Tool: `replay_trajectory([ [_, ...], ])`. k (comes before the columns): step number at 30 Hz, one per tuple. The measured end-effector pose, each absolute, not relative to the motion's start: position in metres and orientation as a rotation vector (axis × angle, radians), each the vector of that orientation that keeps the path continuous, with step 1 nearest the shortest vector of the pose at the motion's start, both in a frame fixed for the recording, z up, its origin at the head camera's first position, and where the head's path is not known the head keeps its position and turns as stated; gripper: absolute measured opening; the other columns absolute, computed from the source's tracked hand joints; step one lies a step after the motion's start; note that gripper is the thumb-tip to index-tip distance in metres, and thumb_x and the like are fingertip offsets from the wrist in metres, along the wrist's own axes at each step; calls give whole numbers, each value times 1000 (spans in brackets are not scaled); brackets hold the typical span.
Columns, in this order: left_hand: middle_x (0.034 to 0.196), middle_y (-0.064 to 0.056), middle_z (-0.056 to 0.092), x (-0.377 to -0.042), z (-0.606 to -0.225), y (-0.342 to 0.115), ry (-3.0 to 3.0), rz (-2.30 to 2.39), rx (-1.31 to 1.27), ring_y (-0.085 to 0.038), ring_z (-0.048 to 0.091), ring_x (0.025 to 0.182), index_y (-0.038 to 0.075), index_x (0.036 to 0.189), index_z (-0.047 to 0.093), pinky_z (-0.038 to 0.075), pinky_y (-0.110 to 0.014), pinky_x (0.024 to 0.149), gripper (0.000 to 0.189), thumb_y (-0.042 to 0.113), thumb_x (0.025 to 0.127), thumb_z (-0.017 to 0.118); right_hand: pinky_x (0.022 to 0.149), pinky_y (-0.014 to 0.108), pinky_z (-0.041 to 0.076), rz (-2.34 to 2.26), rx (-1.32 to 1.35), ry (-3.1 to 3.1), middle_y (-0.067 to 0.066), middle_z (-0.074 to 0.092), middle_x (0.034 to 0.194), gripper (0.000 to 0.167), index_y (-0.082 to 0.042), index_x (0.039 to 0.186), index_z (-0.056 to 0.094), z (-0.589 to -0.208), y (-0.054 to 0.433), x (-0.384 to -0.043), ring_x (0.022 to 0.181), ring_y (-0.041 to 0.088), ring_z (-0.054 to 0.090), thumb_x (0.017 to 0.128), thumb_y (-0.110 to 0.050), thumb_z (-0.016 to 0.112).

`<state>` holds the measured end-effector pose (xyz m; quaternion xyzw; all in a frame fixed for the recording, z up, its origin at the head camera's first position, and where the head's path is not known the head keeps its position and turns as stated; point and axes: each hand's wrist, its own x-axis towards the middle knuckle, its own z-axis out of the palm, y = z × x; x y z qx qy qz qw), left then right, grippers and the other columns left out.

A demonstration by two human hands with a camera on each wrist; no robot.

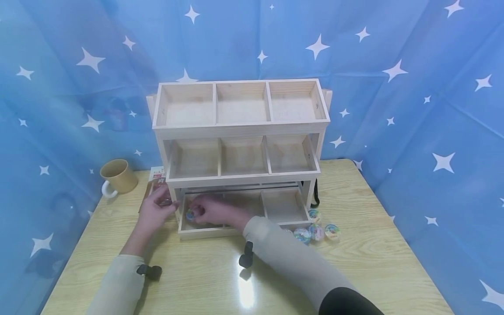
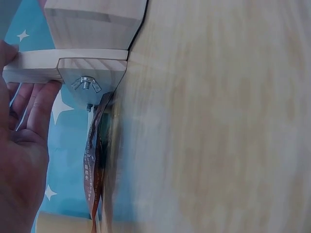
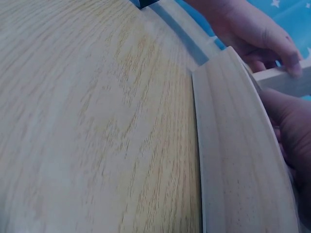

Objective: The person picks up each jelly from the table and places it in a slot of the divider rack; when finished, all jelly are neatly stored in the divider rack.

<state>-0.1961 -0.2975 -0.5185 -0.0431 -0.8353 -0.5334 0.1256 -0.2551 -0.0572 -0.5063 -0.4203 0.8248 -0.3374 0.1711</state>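
Note:
A three-tier wooden rack (image 1: 240, 129) stands on the table, each tier split into three compartments. My right hand (image 1: 208, 211) reaches into the bottom tier's left compartment and pinches a small round clear cup with a colourful lid (image 1: 191, 214). My left hand (image 1: 159, 205) holds the rack's left side at the bottom tier. In the left wrist view its thumb and fingers (image 2: 34, 102) lie on either side of a wooden rail, beside a wing nut (image 2: 86, 83). The right wrist view shows the tray's front wall (image 3: 238, 160), with my left hand (image 3: 257, 34) beyond it.
Several more small cups (image 1: 316, 231) lie on the wooden table (image 1: 204, 280), right of the rack. A tan mug (image 1: 118, 176) and a brown packet (image 1: 156, 177) sit to the left. A blue star-patterned cloth surrounds the table.

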Motion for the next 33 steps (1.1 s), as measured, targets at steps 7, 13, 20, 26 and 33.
replay_trajectory([
  [7, 123, -21, 77, -196, -519, -298, -2421, -1556, -149, -6, 70, 103, 8, 154, 64, 63, -28, 97, 62, -4, 95, 80, 87, 14, 56, -935, -1182, 2373, -10, 72, 111, 43, -10, 136, 73, -510, -57, -255, 99, 1, 65, 97, -23, 87],
  [13, 122, -19, 77, -196, -521, -298, -2437, -1530, -148, -4, 70, 104, 10, 153, 65, 65, -36, 99, 61, -3, 95, 81, 95, 15, 55, -927, -1221, 2400, -8, 72, 124, 48, -13, 139, 72, -510, -54, -254, 108, 2, 65, 96, -28, 88],
  [20, 124, -21, 75, -196, -519, -298, -2407, -1564, -157, -7, 70, 104, 8, 153, 65, 63, -24, 95, 61, -3, 95, 81, 99, 19, 57, -1111, -1152, 2371, -5, 67, 134, 42, -14, 138, 72, -505, -44, -246, 113, 5, 64, 101, -31, 83],
  [26, 123, -22, 74, -195, -519, -300, -2408, -1587, -153, -9, 71, 104, 9, 155, 63, 62, -19, 93, 64, -2, 94, 81, 92, 19, 60, -1255, -1146, 2408, -1, 67, 128, 35, -8, 131, 75, -498, -26, -230, 110, 15, 69, 103, -27, 82],
  [33, 127, -20, 74, -197, -520, -300, -2426, -1575, -138, -10, 71, 108, 13, 158, 62, 60, -18, 96, 66, -1, 96, 80, 115, 41, 55, -1147, -1210, 2589, 5, 71, 135, 37, -8, 132, 74, -478, 18, -210, 128, 26, 66, 99, -21, 85],
])
